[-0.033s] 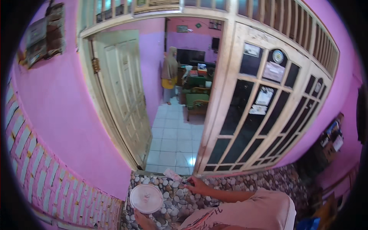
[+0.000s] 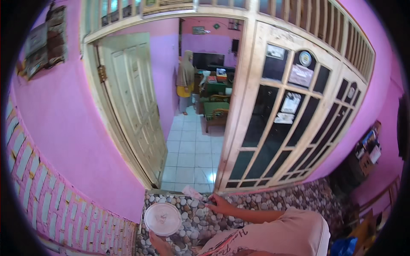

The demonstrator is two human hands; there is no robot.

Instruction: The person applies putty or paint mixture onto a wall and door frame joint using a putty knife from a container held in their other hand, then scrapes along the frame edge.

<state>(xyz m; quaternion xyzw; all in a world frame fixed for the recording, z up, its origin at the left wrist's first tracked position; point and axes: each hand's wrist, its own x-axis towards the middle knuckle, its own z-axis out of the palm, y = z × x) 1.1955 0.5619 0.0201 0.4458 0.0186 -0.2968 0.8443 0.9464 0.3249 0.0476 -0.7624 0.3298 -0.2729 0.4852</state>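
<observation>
My left hand (image 2: 160, 243), low in the head view, is closed at the near edge of a round whitish tub with a flat lid (image 2: 162, 219). Its fingers are partly hidden beneath the rim. To the right, my right hand (image 2: 220, 205) reaches toward the doorway with its fingers drawn together. Whatever lies between those fingertips is too small to make out. Just beyond them, by the threshold, is a thin, pale pink crumpled piece (image 2: 191, 192); I cannot tell whether the hand touches it.
A cream door (image 2: 134, 94) stands inward, left of a white-tiled floor (image 2: 193, 147). Inside, a person in a headscarf (image 2: 185, 81) stands near a green-cushioned chair (image 2: 215, 110). Glazed cream panels (image 2: 273, 123) rise on the right. Pebble-patterned flooring (image 2: 265, 205) lies below; a pink wall (image 2: 55, 128) is left.
The whole view has shifted slightly, so the doorway and room sit a little further left. My hands, the tub and the pink piece keep nearly the same places.
</observation>
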